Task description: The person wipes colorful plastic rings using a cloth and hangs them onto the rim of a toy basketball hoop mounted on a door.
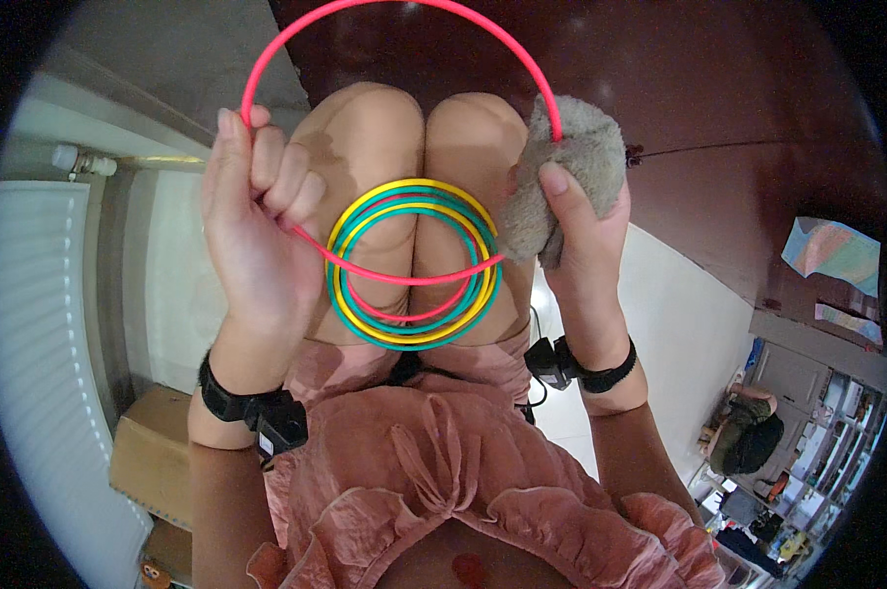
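A pink-red plastic ring (pixel 414 280) is held up over my lap, its far arc reaching the top of the picture. My left hand (pixel 255 191) grips the ring's left side with curled fingers. On the opposite side, my right hand (pixel 587 213) presses a grey fluffy cloth (pixel 594 147) around the ring, thumb on top; the cloth hides that stretch. Beneath the ring, several yellow, green and red rings (pixel 428 346) lie as a loose stack across my bare thighs (pixel 369 140).
Cardboard boxes (pixel 152 449) stand at the left beside a white radiator (pixel 46 331). Dark red floor (pixel 693 88) spreads ahead, with coloured sheets (pixel 833 254) on the right. Farther right, a person (pixel 745 431) is near shelves (pixel 833 442). Each of my wrists carries a strapped black device (pixel 277 423).
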Motion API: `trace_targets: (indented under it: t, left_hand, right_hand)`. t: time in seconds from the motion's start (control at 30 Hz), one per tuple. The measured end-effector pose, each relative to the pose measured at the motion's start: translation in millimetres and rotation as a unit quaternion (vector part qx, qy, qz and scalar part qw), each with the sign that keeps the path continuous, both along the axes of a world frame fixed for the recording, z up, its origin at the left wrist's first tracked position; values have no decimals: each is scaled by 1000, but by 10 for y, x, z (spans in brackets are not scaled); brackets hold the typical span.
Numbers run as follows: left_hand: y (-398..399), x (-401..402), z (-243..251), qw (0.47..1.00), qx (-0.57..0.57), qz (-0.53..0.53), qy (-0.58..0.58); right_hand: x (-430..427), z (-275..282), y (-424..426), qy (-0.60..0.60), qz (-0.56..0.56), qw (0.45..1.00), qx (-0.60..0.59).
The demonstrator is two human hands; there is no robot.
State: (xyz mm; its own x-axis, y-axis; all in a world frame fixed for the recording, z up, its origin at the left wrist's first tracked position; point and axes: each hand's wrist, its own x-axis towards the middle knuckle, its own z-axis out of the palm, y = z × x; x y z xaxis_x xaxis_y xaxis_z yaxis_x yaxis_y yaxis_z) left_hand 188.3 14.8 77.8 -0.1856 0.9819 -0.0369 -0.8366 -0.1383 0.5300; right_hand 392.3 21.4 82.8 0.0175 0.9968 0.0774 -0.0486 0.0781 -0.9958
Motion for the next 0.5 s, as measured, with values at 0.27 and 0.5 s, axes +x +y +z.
trace_targets:
  t: [0.27, 0.5]
  left_hand:
    - [125, 39, 153, 993, 88, 0, -80]
    - [244, 264, 168, 988, 103, 48, -101]
  right_hand:
    - [-170, 13, -45, 94, -59, 994, -25]
    - [-347, 153, -31, 157, -59, 986, -19]
